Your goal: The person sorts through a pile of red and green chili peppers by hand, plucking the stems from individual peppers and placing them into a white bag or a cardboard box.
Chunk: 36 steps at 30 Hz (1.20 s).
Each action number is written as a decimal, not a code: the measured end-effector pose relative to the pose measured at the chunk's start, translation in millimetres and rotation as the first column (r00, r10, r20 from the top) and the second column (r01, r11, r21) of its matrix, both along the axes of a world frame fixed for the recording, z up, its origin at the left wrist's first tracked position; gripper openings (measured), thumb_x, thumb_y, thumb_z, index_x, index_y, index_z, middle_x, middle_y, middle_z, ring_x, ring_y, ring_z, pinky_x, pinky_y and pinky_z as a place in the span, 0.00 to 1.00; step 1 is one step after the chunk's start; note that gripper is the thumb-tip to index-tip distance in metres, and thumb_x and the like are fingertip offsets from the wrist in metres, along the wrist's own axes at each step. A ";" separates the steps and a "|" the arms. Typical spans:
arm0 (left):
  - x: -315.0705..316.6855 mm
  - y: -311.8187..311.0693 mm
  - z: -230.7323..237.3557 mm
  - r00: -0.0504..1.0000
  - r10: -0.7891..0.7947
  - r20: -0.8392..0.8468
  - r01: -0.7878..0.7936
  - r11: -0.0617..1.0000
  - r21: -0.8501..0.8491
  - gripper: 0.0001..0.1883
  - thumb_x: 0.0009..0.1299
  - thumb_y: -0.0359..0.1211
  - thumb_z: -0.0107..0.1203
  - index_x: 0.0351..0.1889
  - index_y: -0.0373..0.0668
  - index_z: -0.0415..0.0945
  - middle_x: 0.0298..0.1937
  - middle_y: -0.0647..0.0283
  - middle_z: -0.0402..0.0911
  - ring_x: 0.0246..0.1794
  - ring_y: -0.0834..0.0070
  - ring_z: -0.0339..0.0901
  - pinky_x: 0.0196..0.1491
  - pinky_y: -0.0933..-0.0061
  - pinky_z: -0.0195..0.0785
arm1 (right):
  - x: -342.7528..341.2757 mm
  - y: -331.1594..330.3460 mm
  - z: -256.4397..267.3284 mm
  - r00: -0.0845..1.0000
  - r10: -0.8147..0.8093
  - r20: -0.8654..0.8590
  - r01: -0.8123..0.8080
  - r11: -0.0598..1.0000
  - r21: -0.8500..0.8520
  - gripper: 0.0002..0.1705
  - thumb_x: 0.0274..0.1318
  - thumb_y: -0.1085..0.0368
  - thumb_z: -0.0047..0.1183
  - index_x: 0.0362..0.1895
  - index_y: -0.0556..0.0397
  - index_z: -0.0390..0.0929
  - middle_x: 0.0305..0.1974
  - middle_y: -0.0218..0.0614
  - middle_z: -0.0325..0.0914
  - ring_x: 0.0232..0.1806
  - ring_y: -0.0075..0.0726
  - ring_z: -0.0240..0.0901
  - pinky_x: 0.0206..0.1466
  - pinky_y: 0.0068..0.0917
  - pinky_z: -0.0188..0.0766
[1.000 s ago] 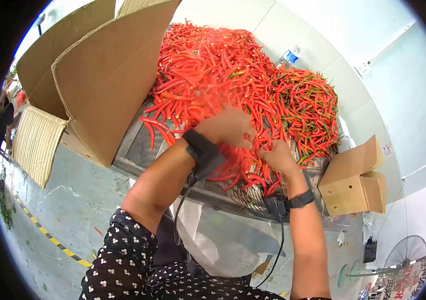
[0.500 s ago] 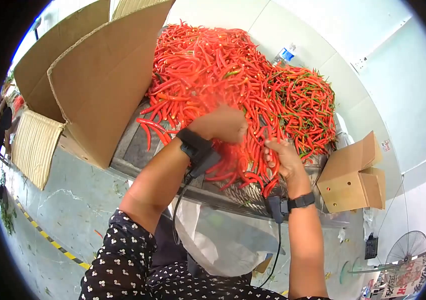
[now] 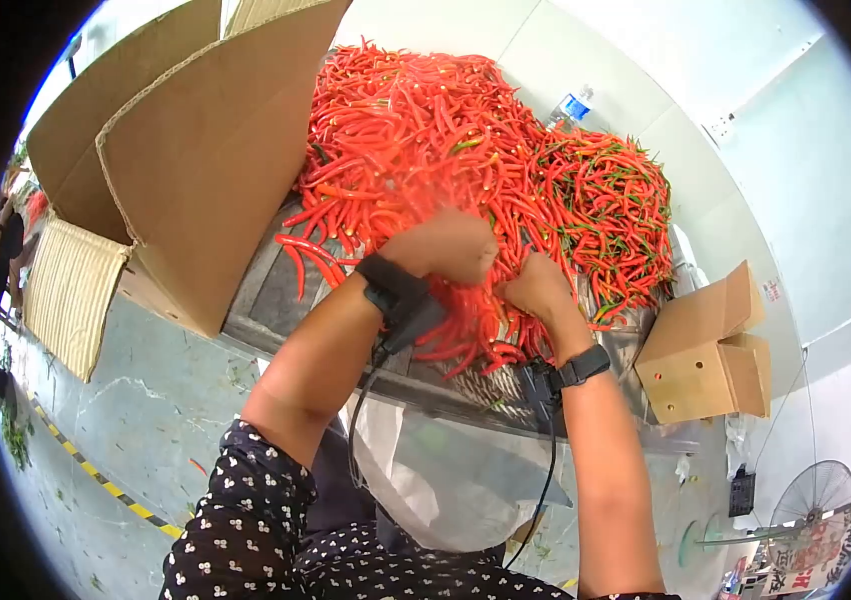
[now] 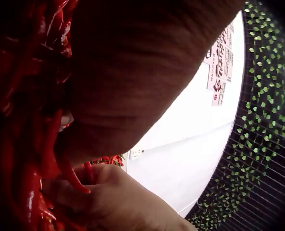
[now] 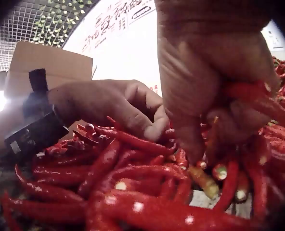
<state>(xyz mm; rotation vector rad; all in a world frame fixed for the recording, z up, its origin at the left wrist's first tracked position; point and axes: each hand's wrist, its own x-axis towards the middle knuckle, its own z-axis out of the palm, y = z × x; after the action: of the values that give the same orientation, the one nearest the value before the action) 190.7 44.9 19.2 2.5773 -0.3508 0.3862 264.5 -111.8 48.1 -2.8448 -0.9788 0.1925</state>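
1. On my feed, the bench (image 3: 264,300) ran beneath the red chilli heap (image 3: 396,120), which I took as my landmark and as the thing being worked.
2. A tall carton (image 3: 211,150) stood left of the heap.
3. A smaller mixed pile (image 3: 616,210), red with green showing, lay against the heap's right side.
4. A small carton (image 3: 696,375) sat right of the heap, nearer the person than the mixed pile.
5. The left grip (image 3: 446,245) was at the heap's near side, about where it had been half a second earlier; its fingers met the chillies, but I couldn't tell whether it grasped any.
6. The right grip (image 3: 544,285) had changed most: earlier apart, fingers turned into view, it was now just beside the left, back upward.
7. It was clenched round some red chillies (image 5: 243,92) at the heap's near side; I judged that both hands now shared one working spot.
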 end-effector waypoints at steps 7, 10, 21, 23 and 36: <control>-2.2 -1.4 1.5 0.998 0.025 0.062 -0.026 1.000 0.018 0.06 0.43 0.32 0.48 0.09 0.44 0.64 0.10 0.61 0.64 0.11 0.62 0.60 0.18 0.63 0.51 | -8.4 2.3 5.2 0.999 0.025 0.042 -0.021 0.996 -0.089 0.19 0.33 0.58 0.60 0.25 0.64 0.77 0.25 0.49 0.77 0.30 0.48 0.76 0.36 0.37 0.71; -1.6 1.0 -0.8 0.999 0.023 0.027 -0.022 1.000 -0.016 0.06 0.44 0.32 0.47 0.09 0.44 0.65 0.11 0.60 0.65 0.12 0.61 0.62 0.18 0.62 0.52 | 1.8 -4.5 -6.3 0.994 0.009 -0.106 0.005 0.992 0.126 0.14 0.37 0.61 0.57 0.24 0.62 0.76 0.21 0.41 0.75 0.23 0.40 0.73 0.29 0.34 0.69; -0.9 0.5 0.1 0.999 0.013 0.041 -0.013 1.000 0.012 0.04 0.45 0.32 0.50 0.13 0.43 0.70 0.13 0.62 0.69 0.14 0.66 0.67 0.20 0.66 0.58 | -16.4 -47.6 6.5 0.922 0.254 -0.293 -0.085 0.870 0.485 0.09 0.48 0.66 0.52 0.33 0.58 0.78 0.23 0.32 0.75 0.21 0.29 0.70 0.26 0.27 0.67; -2.1 -0.1 1.9 0.999 0.009 0.034 -0.009 1.000 0.000 0.04 0.45 0.32 0.51 0.13 0.43 0.71 0.14 0.62 0.70 0.14 0.67 0.68 0.21 0.67 0.59 | -12.4 -47.7 -5.7 0.929 0.287 -0.233 -0.149 0.867 0.476 0.16 0.45 0.64 0.55 0.40 0.59 0.78 0.31 0.37 0.79 0.30 0.33 0.74 0.37 0.31 0.68; -4.4 0.0 2.5 1.000 0.020 0.023 -0.019 0.999 -0.039 0.03 0.46 0.32 0.52 0.15 0.43 0.73 0.15 0.62 0.73 0.16 0.68 0.71 0.22 0.69 0.62 | -21.9 -20.5 8.2 0.974 0.223 -0.044 -0.226 0.970 -0.091 0.21 0.36 0.60 0.60 0.35 0.62 0.75 0.31 0.55 0.74 0.37 0.51 0.72 0.43 0.38 0.68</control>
<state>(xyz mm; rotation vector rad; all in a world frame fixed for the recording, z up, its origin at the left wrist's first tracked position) 186.3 44.8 21.7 2.5420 -0.3237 0.4267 242.6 -132.3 56.3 -2.7985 -1.3184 0.3165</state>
